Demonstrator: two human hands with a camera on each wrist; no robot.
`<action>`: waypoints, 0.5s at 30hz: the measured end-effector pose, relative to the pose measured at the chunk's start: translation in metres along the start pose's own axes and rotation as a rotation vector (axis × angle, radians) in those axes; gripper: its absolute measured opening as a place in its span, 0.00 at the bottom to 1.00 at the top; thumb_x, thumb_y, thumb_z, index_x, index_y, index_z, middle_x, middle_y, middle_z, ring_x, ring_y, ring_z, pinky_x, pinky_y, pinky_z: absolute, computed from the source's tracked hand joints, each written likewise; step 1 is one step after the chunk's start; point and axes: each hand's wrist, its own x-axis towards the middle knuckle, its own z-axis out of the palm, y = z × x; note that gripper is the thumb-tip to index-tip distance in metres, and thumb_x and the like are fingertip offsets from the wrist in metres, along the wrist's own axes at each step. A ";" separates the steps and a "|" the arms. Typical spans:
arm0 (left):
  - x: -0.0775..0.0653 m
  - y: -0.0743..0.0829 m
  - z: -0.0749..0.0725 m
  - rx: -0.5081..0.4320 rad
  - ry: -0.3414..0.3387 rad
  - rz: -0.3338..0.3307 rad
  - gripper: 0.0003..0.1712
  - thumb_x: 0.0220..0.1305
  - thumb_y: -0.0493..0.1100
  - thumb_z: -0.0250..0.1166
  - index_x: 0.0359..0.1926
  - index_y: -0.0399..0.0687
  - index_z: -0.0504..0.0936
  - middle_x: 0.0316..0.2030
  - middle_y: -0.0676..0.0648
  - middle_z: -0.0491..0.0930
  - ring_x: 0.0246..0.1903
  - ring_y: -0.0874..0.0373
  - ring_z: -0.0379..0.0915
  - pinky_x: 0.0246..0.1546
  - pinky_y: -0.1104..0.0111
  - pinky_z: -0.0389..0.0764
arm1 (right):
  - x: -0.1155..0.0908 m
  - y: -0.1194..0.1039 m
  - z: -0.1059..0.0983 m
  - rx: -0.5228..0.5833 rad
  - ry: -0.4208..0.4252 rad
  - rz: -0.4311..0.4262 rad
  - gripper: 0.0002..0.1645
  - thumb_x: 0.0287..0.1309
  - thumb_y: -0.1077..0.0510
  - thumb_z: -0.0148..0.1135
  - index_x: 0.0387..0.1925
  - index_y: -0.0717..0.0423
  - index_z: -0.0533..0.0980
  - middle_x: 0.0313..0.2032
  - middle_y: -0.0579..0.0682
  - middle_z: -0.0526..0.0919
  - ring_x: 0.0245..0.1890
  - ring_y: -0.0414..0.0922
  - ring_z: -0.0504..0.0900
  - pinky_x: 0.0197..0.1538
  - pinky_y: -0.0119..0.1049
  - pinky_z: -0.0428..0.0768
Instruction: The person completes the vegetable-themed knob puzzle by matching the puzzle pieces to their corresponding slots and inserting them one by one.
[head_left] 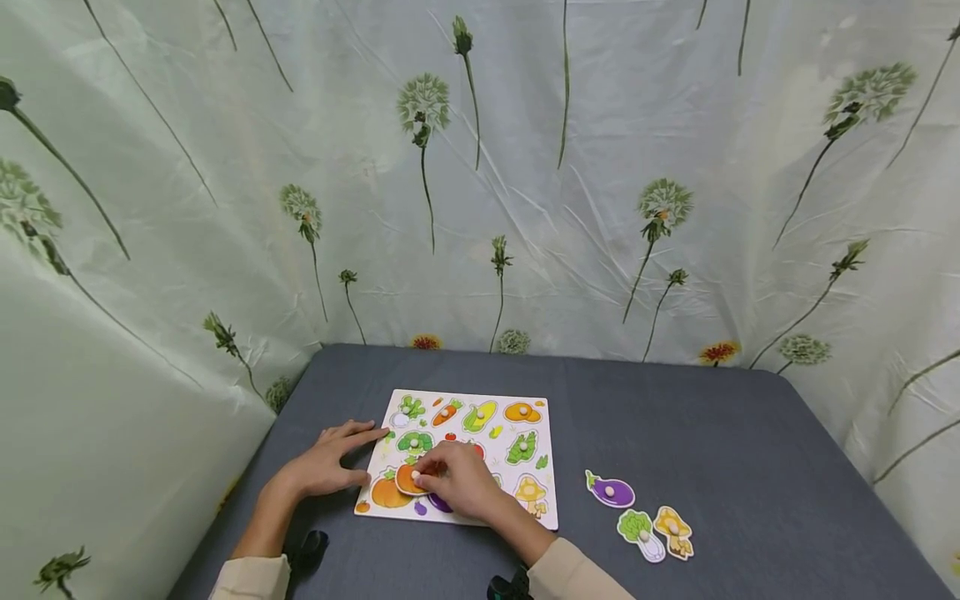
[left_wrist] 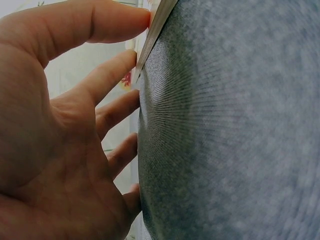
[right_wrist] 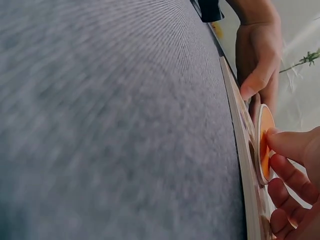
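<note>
My right hand (head_left: 463, 479) pinches the small knob of an orange pumpkin puzzle piece (head_left: 406, 480), over the lower left of a white vegetable puzzle board (head_left: 543, 437). The piece partly overlaps the board's printed pumpkin (head_left: 387, 493). In the right wrist view the piece (right_wrist: 264, 145) stands close against the board's face, slightly tilted. My left hand (head_left: 327, 463) is spread at the board's left side, with thumb and index fingertips touching its edge (left_wrist: 157, 25). The right hand covers part of the board's lower middle.
Right of the board lie an eggplant piece (head_left: 613, 493), a bok choy piece (head_left: 642, 535) and a mushroom piece (head_left: 674, 532). Several knobbed pieces, such as the corn (head_left: 479, 416) and carrot (head_left: 447, 412), sit in the board. A dark grey cloth (head_left: 720, 442) covers the table; a floral curtain (head_left: 570, 208) hangs behind.
</note>
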 end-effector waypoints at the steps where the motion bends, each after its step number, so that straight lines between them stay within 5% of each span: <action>1: 0.000 0.000 0.000 -0.001 0.001 0.001 0.43 0.55 0.54 0.72 0.74 0.58 0.73 0.75 0.36 0.64 0.75 0.24 0.48 0.68 0.26 0.45 | 0.001 0.000 0.001 0.005 -0.001 -0.008 0.04 0.62 0.55 0.73 0.37 0.48 0.89 0.33 0.38 0.87 0.32 0.28 0.75 0.39 0.25 0.72; 15: 0.000 -0.001 0.001 0.001 0.018 0.026 0.43 0.55 0.53 0.72 0.74 0.56 0.73 0.74 0.35 0.65 0.75 0.24 0.48 0.68 0.26 0.45 | 0.008 -0.011 0.018 -0.020 -0.059 -0.024 0.05 0.64 0.54 0.71 0.38 0.48 0.90 0.30 0.36 0.85 0.27 0.25 0.72 0.33 0.22 0.72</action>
